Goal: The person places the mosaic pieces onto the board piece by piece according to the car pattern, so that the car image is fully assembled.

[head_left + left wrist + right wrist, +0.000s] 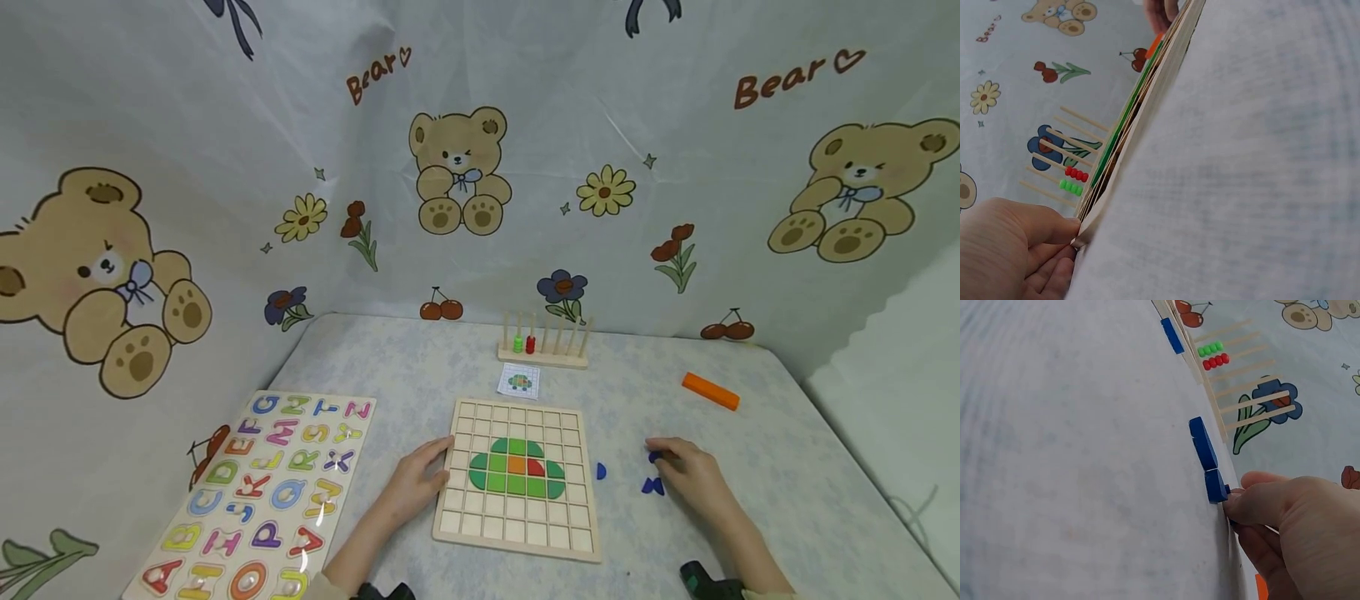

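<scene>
A wooden grid board [517,533] lies mid-table, with a pattern of green, orange and red pieces in its cells. My left hand [412,479] rests against the board's left edge, thumb and fingertips touching it; the left wrist view shows this hand [1016,247] low at that edge. To the right of the board, my right hand [693,479] pinches a small blue piece [653,457], mostly covered by the fingers. Two more blue pieces [653,486] lie just below those fingers, and a blue half-circle [601,472] sits beside the board. The right wrist view shows the pinching hand [1297,519] beside the blue pieces [1204,444].
A pattern card [518,381] lies behind the board, and a peg rack [551,360] with green and red beads stands behind the card. An alphabet board [258,454] covers the table's left side. An orange bar [710,391] lies at the back right.
</scene>
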Demonstrator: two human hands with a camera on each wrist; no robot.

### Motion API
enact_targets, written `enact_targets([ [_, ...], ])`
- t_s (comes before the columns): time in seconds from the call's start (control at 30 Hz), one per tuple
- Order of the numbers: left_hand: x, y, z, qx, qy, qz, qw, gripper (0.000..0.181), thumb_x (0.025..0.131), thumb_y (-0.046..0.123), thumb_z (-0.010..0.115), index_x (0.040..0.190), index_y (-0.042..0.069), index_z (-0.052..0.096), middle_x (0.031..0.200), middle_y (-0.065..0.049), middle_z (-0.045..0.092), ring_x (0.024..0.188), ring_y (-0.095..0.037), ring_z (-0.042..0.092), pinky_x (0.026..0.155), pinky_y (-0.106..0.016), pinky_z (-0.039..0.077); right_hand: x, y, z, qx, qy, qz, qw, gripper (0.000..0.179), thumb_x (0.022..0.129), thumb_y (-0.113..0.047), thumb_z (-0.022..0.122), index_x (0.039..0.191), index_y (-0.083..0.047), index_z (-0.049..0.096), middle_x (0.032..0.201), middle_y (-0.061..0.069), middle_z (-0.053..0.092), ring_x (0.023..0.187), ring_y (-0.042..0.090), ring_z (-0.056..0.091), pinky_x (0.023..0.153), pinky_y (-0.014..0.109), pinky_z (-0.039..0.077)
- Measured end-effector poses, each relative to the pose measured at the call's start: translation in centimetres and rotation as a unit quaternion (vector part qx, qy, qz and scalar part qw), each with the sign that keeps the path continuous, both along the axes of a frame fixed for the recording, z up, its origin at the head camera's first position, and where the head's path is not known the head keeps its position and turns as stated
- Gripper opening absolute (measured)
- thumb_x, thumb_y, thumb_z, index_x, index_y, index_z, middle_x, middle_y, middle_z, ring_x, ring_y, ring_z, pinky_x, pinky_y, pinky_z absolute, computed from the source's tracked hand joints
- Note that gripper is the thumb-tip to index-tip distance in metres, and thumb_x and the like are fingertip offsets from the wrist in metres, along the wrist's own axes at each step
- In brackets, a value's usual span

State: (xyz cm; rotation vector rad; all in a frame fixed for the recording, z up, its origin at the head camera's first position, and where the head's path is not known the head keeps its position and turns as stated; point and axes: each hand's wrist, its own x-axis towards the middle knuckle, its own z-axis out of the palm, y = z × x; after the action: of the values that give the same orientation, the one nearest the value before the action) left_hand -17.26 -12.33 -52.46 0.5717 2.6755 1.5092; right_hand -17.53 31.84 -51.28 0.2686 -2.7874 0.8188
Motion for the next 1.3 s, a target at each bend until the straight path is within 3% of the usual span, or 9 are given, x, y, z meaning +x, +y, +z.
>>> enact_targets([
  [0.33,0.0,-0.1,0.0,-0.002,-0.005,0.000,1.0000,0.051,0.089,0.002,0.061,0.138,0.000,0.046,0.139,-0.017,0.045,0.130,-0.031,0.039,0.107,-0.046,0.031,0.1,0.0,-0.9,0.012,0.065,0.001,0.9978,0.026,0.079,0.003,0.072,0.103,-0.006,0.069,0.097,0.003,0.067,0.089,0.022,0.061,0.074,0.028,0.053],
  [0.53,-0.1,0.0,0.2,-0.003,0.002,0.001,1.0000,0.051,0.088,0.002,0.061,0.137,-0.001,0.046,0.139,-0.018,0.045,0.130,-0.032,0.039,0.107,-0.046,0.031,0.4,-0.6,0.1,-0.033,0.006,-0.028,0.9990,0.023,0.087,-0.006,0.066,0.110,-0.005,0.065,0.106,0.008,0.064,0.095,0.024,0.059,0.081,0.044,0.052],
  [0.67,-0.1,-0.1,0.2,-0.005,0.003,0.002,1.0000,0.051,0.088,0.001,0.061,0.137,-0.001,0.046,0.138,-0.017,0.046,0.130,-0.031,0.039,0.107,-0.046,0.032,0.7,-1.8,1.4,-0.061,0.000,-0.033,0.9976,0.024,0.090,-0.012,0.064,0.113,-0.005,0.064,0.108,0.008,0.065,0.097,0.024,0.057,0.083,0.040,0.051],
  [0.8,-0.1,-0.1,0.2,-0.005,0.005,0.001,1.0000,0.051,0.088,0.001,0.061,0.137,-0.002,0.047,0.138,-0.017,0.047,0.129,-0.031,0.040,0.107,-0.045,0.032,1.0,-3.3,2.6,-0.089,0.044,-0.003,0.9951,0.024,0.086,-0.007,0.068,0.110,-0.005,0.065,0.104,0.006,0.066,0.093,0.020,0.058,0.080,0.025,0.051],
  [0.93,0.0,-0.1,0.1,-0.003,0.001,0.002,1.0000,0.051,0.088,0.002,0.060,0.137,-0.001,0.047,0.138,-0.017,0.046,0.130,-0.031,0.040,0.107,-0.046,0.032,0.8,-4.4,3.0,-0.127,0.092,0.057,0.9860,0.026,0.084,-0.006,0.070,0.110,-0.006,0.066,0.102,0.005,0.066,0.091,0.014,0.058,0.079,0.017,0.048],
  [1.03,0.0,0.0,0.0,-0.001,0.001,0.003,1.0000,0.051,0.088,0.002,0.060,0.137,0.000,0.047,0.138,-0.017,0.046,0.130,-0.031,0.040,0.107,-0.047,0.032,1.1,-5.7,4.0,-0.126,0.105,0.078,0.9834,0.026,0.083,-0.004,0.071,0.108,-0.008,0.066,0.100,0.004,0.066,0.090,0.013,0.058,0.077,0.020,0.050],
  [1.17,0.0,0.0,-0.1,0.001,0.013,0.002,0.9999,0.050,0.088,0.001,0.061,0.137,-0.001,0.047,0.137,-0.018,0.047,0.129,-0.033,0.040,0.106,-0.048,0.033,1.8,-7.9,5.5,-0.089,0.103,0.068,0.9884,0.029,0.079,0.003,0.071,0.105,-0.010,0.067,0.098,0.000,0.067,0.089,0.014,0.058,0.078,0.022,0.050],
  [1.3,0.0,0.0,-0.1,0.007,0.020,-0.004,0.9998,0.050,0.088,-0.001,0.061,0.137,-0.001,0.047,0.137,-0.018,0.047,0.128,-0.033,0.041,0.106,-0.048,0.033,2.0,-9.5,5.9,-0.076,0.116,0.095,0.9858,0.031,0.077,0.006,0.073,0.102,-0.011,0.068,0.096,-0.004,0.066,0.088,0.011,0.058,0.077,0.021,0.050],
])
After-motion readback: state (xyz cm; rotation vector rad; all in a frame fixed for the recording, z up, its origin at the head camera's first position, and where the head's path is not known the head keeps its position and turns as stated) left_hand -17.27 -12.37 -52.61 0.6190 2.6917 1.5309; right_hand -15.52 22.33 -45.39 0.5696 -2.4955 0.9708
